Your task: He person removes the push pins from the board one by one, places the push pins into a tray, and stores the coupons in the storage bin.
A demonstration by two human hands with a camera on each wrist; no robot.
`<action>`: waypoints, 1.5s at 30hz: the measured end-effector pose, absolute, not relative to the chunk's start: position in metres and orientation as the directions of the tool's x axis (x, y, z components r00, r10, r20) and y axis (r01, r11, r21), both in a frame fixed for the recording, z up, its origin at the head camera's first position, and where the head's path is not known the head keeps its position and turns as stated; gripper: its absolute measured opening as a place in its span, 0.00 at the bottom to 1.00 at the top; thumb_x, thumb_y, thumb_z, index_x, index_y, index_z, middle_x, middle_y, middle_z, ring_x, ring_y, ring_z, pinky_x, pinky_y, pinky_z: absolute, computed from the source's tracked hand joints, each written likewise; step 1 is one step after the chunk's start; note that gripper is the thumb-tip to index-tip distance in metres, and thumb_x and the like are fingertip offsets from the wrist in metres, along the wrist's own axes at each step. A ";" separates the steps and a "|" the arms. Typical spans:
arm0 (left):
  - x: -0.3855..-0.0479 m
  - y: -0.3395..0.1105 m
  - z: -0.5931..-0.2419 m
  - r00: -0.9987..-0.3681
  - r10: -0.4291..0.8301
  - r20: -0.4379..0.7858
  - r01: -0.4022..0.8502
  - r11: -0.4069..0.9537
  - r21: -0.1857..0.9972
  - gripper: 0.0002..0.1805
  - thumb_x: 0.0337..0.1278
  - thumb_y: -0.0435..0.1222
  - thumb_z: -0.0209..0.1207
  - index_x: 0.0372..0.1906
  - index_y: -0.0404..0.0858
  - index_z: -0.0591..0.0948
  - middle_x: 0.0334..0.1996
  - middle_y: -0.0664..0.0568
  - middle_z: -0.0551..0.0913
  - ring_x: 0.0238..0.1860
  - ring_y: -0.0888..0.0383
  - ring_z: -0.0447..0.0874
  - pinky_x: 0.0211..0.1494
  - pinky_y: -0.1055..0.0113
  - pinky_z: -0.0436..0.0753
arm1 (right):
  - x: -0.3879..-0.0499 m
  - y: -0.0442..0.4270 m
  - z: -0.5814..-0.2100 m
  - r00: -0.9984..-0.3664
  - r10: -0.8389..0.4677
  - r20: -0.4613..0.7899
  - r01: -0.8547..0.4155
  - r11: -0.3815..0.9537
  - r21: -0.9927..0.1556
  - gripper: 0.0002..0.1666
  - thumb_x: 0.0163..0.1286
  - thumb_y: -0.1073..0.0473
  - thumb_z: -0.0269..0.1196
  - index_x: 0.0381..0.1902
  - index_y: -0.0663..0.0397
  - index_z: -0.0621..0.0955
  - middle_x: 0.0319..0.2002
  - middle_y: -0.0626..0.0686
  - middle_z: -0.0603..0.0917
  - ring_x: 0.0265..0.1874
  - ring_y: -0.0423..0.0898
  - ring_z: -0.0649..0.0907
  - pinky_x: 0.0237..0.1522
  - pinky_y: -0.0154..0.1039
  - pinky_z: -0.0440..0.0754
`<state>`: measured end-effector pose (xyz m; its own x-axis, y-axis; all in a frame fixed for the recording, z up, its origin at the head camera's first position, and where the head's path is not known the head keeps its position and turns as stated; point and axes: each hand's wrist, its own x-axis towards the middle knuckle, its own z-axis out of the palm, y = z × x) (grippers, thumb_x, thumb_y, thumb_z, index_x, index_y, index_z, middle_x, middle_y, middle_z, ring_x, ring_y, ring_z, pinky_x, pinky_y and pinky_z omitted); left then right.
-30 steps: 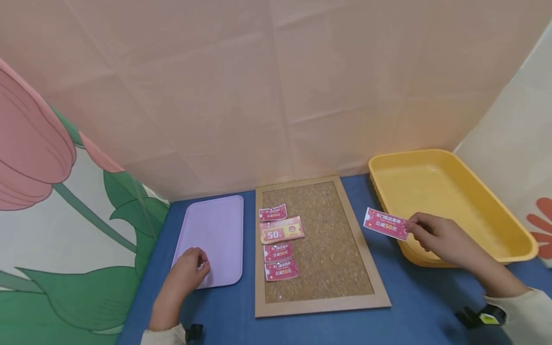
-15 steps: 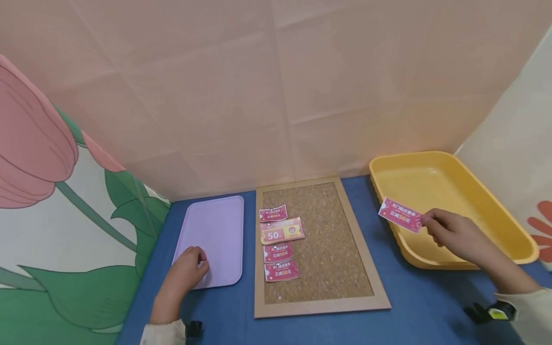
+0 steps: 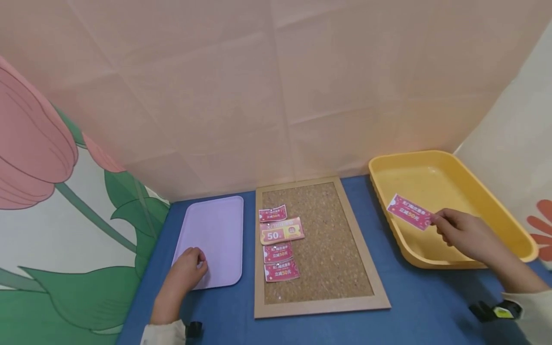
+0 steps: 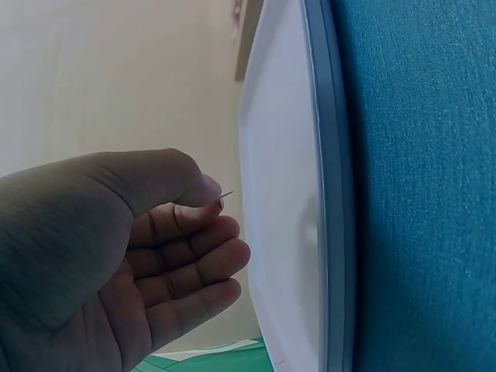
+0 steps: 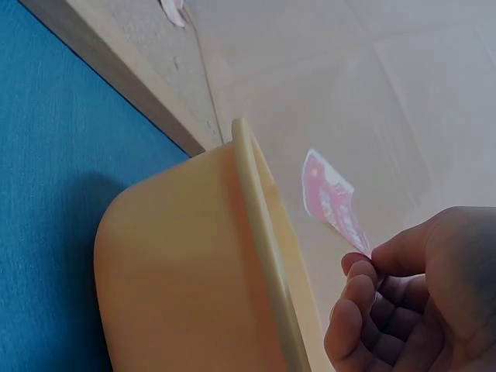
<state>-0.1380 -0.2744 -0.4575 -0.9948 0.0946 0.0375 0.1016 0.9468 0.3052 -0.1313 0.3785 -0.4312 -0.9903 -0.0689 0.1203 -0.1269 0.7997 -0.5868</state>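
In the head view my right hand (image 3: 465, 232) pinches a pink paper coupon (image 3: 409, 212) by its right end, over the left part of the yellow bin (image 3: 407, 258). The right wrist view has the same coupon (image 5: 327, 194) bending upward from thumb and index finger. My left hand (image 3: 185, 268) hovers at the purple tray's near left corner. Between its thumb and index finger it pinches a small pushpin (image 4: 224, 200), its thin point sticking out; the pin's head is mostly hidden. Several coupons, including a pink one (image 3: 281, 270), hang in a column on the corkboard (image 3: 332, 249).
The purple tray (image 3: 220, 230) lies left of the corkboard, on blue table cloth (image 3: 327, 328). A pale backdrop (image 3: 215, 96) rises behind the table. The bin's raised rim (image 5: 260, 217) stands beside my right hand.
My right hand has carried the coupon rightward from the bin's left edge to over the bin, tilting it a little. The left hand has stayed almost still.
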 end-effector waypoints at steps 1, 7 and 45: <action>-0.138 -0.275 -0.458 -0.995 0.093 0.040 0.101 0.948 0.302 0.05 0.53 0.30 0.61 0.28 0.37 0.75 0.25 0.51 0.72 0.28 0.55 0.71 0.34 0.58 0.75 | -0.131 0.379 -0.432 -0.990 -0.068 0.120 -0.126 0.801 -0.585 0.17 0.76 0.49 0.53 0.35 0.55 0.79 0.19 0.50 0.74 0.15 0.44 0.72 0.16 0.37 0.66; -0.139 -0.275 -0.460 -0.994 0.087 0.060 0.101 0.951 0.292 0.05 0.53 0.29 0.61 0.27 0.36 0.75 0.25 0.51 0.72 0.27 0.56 0.71 0.33 0.59 0.75 | -0.131 0.383 -0.434 -0.990 -0.057 0.125 -0.120 0.803 -0.584 0.17 0.76 0.49 0.53 0.37 0.56 0.79 0.20 0.50 0.75 0.16 0.43 0.72 0.16 0.37 0.67; -0.141 -0.277 -0.479 -0.993 0.080 0.090 0.104 0.947 0.303 0.05 0.53 0.30 0.62 0.28 0.36 0.76 0.26 0.50 0.73 0.28 0.54 0.72 0.36 0.57 0.76 | -0.122 0.391 -0.447 -0.998 -0.025 0.063 -0.056 0.820 -0.569 0.21 0.76 0.46 0.52 0.42 0.60 0.77 0.21 0.51 0.76 0.16 0.43 0.74 0.17 0.37 0.70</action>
